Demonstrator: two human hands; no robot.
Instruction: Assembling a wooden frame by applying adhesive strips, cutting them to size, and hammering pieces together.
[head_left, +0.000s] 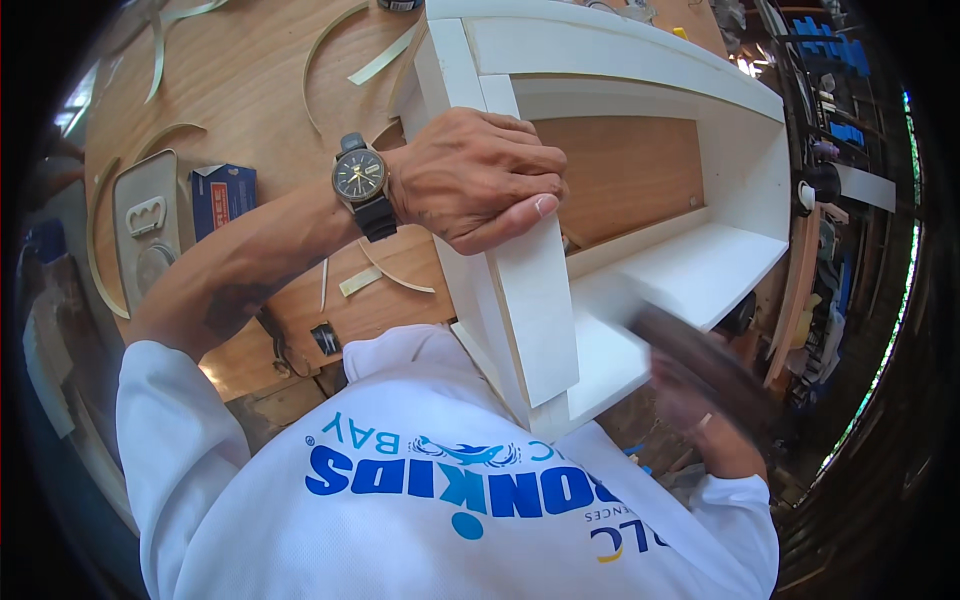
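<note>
A white cabinet frame (620,50) lies tilted in front of me, its open inside showing a brown wood back. My left hand (485,180), with a watch on the wrist, is closed over the upper part of a white board (540,330) on the cabinet's near left side. To the right, my right hand (685,395) is smeared by motion beside the cabinet's lower right edge. It grips a broad dark brown tool (705,360) with a blurred greyish end near the cabinet's inner panel; its kind cannot be made out.
A plywood worktop (260,70) carries curled edging strips (312,75), a rectangular metal can (130,200) with a white handle, a dark blue box (225,195) and a small black item (325,338). Cluttered shelves (830,110) stand along the right.
</note>
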